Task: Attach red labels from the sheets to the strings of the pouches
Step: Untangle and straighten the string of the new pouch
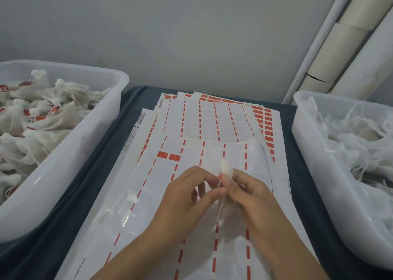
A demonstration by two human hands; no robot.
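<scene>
The middle of the dark-covered table (102, 173) lies low and flat under overlapping label sheets (212, 126), so a hand can pass freely over it from the near edge to the wall (170, 35); the left hand (185, 196) and right hand (253, 194) themselves fill the near centre, fingertips together over the sheets. The tall wall of the left bin (70, 152) closes off the left side, and the right bin (314, 162) closes off the right, each heaped with pouches; both are open from above; cardboard tubes (340, 45) lean in the far right corner behind the right bin.
</scene>
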